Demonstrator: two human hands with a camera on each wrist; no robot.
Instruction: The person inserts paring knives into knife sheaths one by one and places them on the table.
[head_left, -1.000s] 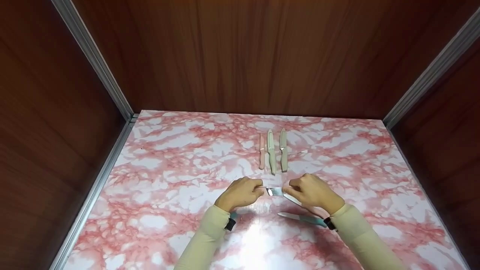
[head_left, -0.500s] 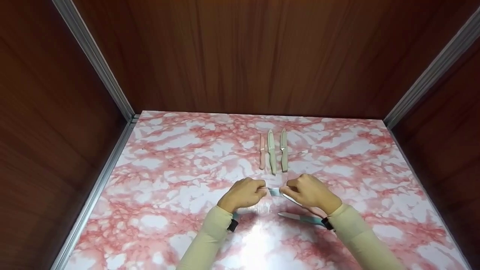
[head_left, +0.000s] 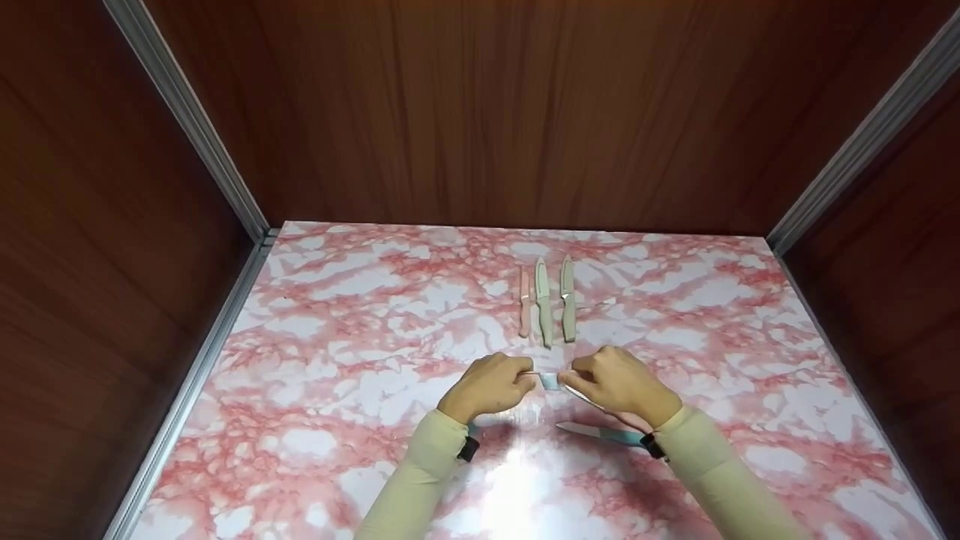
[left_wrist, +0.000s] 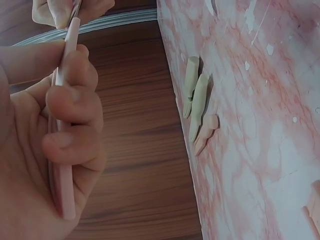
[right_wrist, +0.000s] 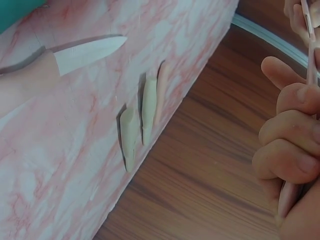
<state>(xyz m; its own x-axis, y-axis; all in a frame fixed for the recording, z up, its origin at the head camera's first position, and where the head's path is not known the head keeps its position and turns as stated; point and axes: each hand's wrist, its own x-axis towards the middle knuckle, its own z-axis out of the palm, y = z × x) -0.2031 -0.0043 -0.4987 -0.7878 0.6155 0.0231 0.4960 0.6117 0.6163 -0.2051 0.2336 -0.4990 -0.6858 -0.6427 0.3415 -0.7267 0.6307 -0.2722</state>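
Observation:
My left hand (head_left: 489, 384) grips the pink handle (left_wrist: 64, 185) of a knife, fingers curled round it. A short stretch of its shiny blade (head_left: 550, 382) shows between my hands, above the table. My right hand (head_left: 621, 382) holds a slim pink piece (right_wrist: 312, 75) that looks like the knife's sheath; the fingers cover most of it. The blade's tip end is hidden at the right hand. Below the right hand lie a pale-bladed knife with a pink handle (right_wrist: 30, 80) and a knife with a teal handle (head_left: 619, 436), its pale blade bare.
Farther back, a pink sheathed knife (head_left: 524, 304) and two green sheathed knives (head_left: 544, 304) lie side by side, pointing away. A bit of teal (head_left: 471, 430) shows by the left wrist. Wood-grain panels (head_left: 480, 112) surround the pink-and-white marbled table (head_left: 337, 337).
My left hand has moved slightly right and my right hand slightly left. Less of the blade shows between them. The knives on the table have stayed put.

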